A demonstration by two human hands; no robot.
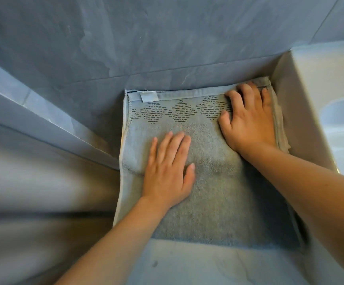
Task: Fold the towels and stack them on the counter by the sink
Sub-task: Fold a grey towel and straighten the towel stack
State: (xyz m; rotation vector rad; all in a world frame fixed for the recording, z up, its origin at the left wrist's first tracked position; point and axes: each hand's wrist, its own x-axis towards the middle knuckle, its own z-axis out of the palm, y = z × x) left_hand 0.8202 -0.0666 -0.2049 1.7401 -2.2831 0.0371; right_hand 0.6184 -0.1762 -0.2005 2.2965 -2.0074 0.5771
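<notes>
towel edges abutting wall, sink

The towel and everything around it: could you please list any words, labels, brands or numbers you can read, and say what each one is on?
No text can be read anywhere in the head view.
Sewn tag at the towel's far left corner: appears blank, or too blurred to read.
Dark diamond band across the towel: woven pattern, not lettering.
Sink, counter: no visible markings.

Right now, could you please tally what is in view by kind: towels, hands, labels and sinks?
Towels: 1, the grey towel lying flat on the counter; layers at its right edge may be folds.
Hands: 2, left hand and right hand, both flat on it.
Labels: 1, white tag.
Sinks: 1, sink.
Total: 5.
</notes>
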